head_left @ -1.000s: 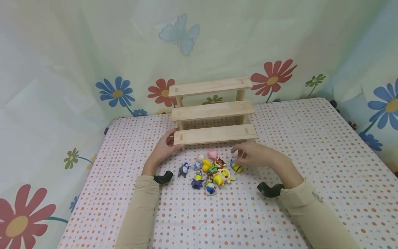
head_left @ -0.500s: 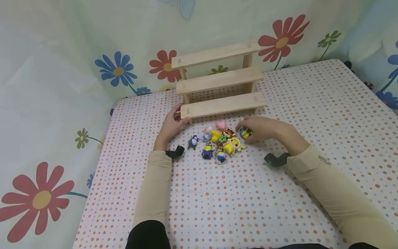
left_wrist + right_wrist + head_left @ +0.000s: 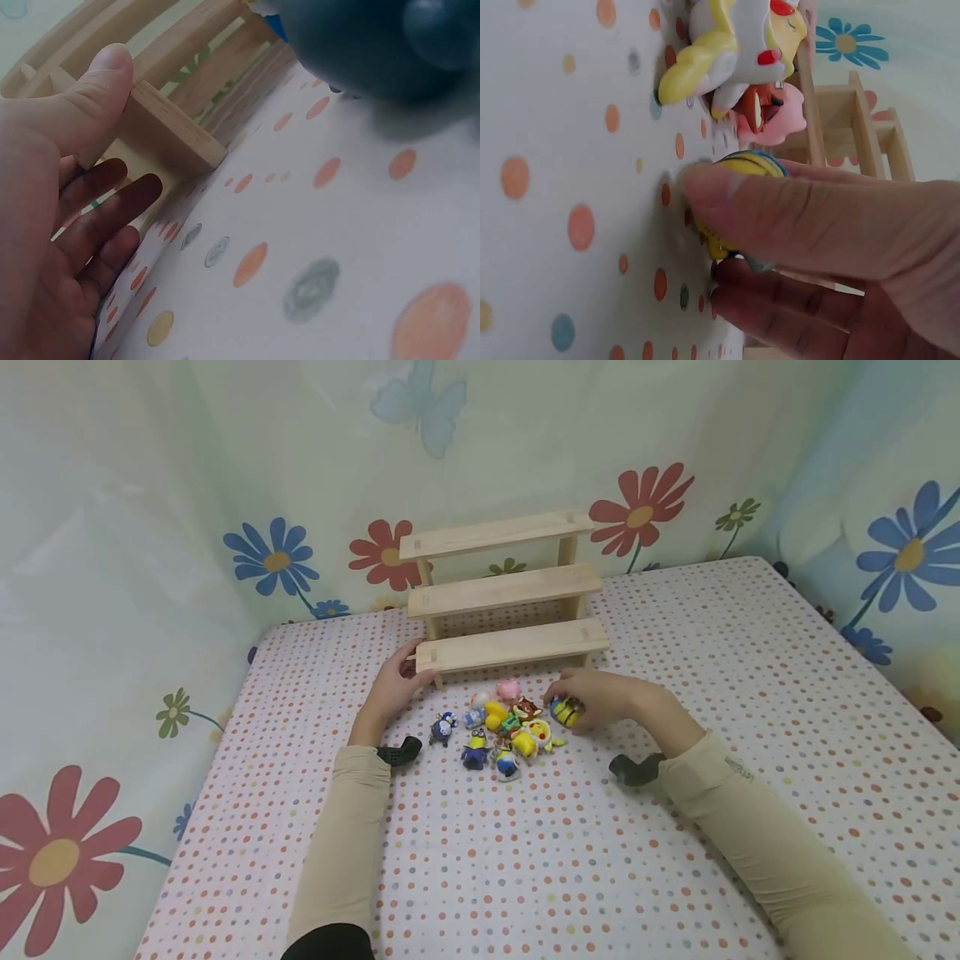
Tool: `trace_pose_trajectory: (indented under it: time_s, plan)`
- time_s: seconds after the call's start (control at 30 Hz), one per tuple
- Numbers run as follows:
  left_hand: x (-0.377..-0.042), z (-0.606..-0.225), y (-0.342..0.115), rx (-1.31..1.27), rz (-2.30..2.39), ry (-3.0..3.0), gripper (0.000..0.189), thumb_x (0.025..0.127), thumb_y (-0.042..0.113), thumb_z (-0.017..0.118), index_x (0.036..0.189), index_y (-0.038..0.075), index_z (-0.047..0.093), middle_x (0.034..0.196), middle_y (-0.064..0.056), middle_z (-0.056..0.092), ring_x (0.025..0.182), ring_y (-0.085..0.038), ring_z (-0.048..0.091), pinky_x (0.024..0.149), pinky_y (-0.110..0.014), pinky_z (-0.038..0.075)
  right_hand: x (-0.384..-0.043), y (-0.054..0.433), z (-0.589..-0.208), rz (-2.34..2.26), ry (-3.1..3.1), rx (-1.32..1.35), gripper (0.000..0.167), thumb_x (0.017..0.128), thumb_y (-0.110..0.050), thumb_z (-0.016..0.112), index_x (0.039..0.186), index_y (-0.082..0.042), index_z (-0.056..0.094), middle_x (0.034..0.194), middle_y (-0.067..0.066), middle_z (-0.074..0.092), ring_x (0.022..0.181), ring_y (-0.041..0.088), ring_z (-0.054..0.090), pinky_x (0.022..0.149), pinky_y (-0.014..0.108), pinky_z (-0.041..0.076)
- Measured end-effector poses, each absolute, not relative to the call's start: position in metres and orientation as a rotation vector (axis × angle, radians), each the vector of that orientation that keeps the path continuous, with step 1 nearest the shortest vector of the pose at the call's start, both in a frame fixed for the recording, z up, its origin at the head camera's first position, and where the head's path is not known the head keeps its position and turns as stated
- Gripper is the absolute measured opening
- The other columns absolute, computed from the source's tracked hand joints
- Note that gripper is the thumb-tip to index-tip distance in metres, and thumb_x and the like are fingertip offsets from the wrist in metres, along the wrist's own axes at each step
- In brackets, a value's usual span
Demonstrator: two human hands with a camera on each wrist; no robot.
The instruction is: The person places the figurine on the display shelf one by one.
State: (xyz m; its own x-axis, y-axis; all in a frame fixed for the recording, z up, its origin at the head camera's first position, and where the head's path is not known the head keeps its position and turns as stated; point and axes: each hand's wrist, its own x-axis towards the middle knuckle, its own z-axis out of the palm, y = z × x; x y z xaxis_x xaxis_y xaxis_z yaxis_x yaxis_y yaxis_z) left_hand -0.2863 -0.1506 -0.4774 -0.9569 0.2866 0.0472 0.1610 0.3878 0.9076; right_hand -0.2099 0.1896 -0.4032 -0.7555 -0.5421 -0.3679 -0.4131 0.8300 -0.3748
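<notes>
My left hand (image 3: 392, 691) holds the left end of the lowest tier of a wooden three-step shelf (image 3: 517, 645). In the left wrist view its thumb (image 3: 105, 82) lies against the board's end, the fingers bent beneath. To the right of a toy pile, my right hand (image 3: 611, 697) holds a yellow-and-blue toy figure (image 3: 564, 712) between thumb and fingers, low over the cloth. The thumb partly covers this figure (image 3: 750, 161) in the right wrist view. Beside it lie a white-and-yellow toy (image 3: 538, 732), a fox figure (image 3: 527, 709) and a pink pig (image 3: 508, 690).
Several other small figures lie before the shelf, including a purple-and-yellow minion (image 3: 475, 750), a yellow toy (image 3: 495, 716) and a dark blue-and-white figure (image 3: 442, 728). A dotted cloth (image 3: 525, 877) covers the table. Behind the shelf hangs a flower-printed curtain (image 3: 510, 460).
My right hand has come down onto the yellow-and-blue figure and taken hold of it. My left hand stays at the shelf's end. The head view has tilted and shifted.
</notes>
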Motion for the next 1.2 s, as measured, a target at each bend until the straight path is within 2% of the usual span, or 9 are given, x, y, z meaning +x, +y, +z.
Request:
trace_pose_trajectory:
  time_s: [0.23, 0.37, 0.53, 0.7, 0.83, 1.03, 1.2]
  plan:
    - [-0.281, -0.480, -0.150, 0.391, 1.647, 2.512, 0.078, 0.088, 0.034, 0.068, 0.151, 0.014, 0.027, 0.144, -0.011, 0.040, 0.119, -0.030, 0.052, 0.092, -0.043, 0.048, -0.211, 0.196, -0.406, -0.409, 2.608, -0.678, 0.052, 0.082, -0.025, 0.075, 0.127, -0.005, 0.059, 0.125, 0.013, 0.055, 0.111, 0.028, 0.056, 0.096, 0.047, 0.047]
    - [-0.276, -0.487, -0.152, 0.358, 1.628, 2.529, 0.080, 0.086, 0.039, 0.068, 0.151, 0.014, 0.027, 0.143, -0.011, 0.042, 0.119, -0.029, 0.053, 0.091, -0.040, 0.049, -0.210, 0.198, -0.409, -0.397, 2.600, -0.665, 0.051, 0.084, -0.033, 0.072, 0.124, -0.002, 0.062, 0.119, 0.012, 0.060, 0.103, 0.023, 0.059, 0.092, 0.044, 0.049]
    - [-0.278, -0.489, -0.150, 0.395, 1.645, 2.525, 0.081, 0.085, 0.042, 0.068, 0.151, 0.016, 0.028, 0.144, -0.008, 0.041, 0.118, -0.027, 0.054, 0.089, -0.038, 0.050, -0.210, 0.201, -0.408, -0.429, 2.605, -0.671, 0.038, 0.089, -0.032, 0.067, 0.120, -0.009, 0.064, 0.104, 0.005, 0.067, 0.092, 0.015, 0.063, 0.082, 0.037, 0.053]
    - [-0.281, -0.483, -0.149, 0.395, 1.626, 2.553, 0.078, 0.088, 0.040, 0.066, 0.151, 0.016, 0.028, 0.146, -0.008, 0.039, 0.119, -0.029, 0.053, 0.090, -0.043, 0.049, -0.214, 0.202, -0.407, -0.496, 2.637, -0.683, 0.023, 0.093, -0.028, 0.061, 0.105, -0.010, 0.067, 0.093, 0.000, 0.068, 0.085, 0.012, 0.063, 0.075, 0.032, 0.053]
    - [-0.279, -0.478, -0.149, 0.360, 1.616, 2.538, 0.076, 0.089, 0.037, 0.065, 0.152, 0.017, 0.026, 0.147, -0.012, 0.039, 0.125, -0.031, 0.050, 0.096, -0.046, 0.048, -0.219, 0.202, -0.409, -0.519, 2.657, -0.663, 0.025, 0.097, -0.027, 0.055, 0.108, -0.009, 0.067, 0.094, 0.001, 0.067, 0.082, 0.011, 0.060, 0.075, 0.032, 0.051]
    - [-0.284, -0.483, -0.148, 0.391, 1.590, 2.597, 0.077, 0.088, 0.041, 0.064, 0.151, 0.016, 0.028, 0.142, -0.014, 0.045, 0.123, -0.031, 0.052, 0.094, -0.047, 0.049, -0.224, 0.210, -0.411, -0.545, 2.680, -0.749, 0.028, 0.101, -0.021, 0.047, 0.115, -0.006, 0.066, 0.103, 0.005, 0.068, 0.081, 0.011, 0.059, 0.075, 0.034, 0.051]
    - [-0.281, -0.481, -0.144, 0.380, 1.586, 2.633, 0.073, 0.090, 0.036, 0.063, 0.150, 0.012, 0.029, 0.146, -0.014, 0.042, 0.128, -0.032, 0.048, 0.102, -0.046, 0.044, -0.223, 0.212, -0.410, -0.570, 2.652, -0.671, 0.031, 0.102, -0.025, 0.044, 0.114, -0.007, 0.066, 0.083, 0.005, 0.063, 0.070, 0.014, 0.059, 0.066, 0.029, 0.049]
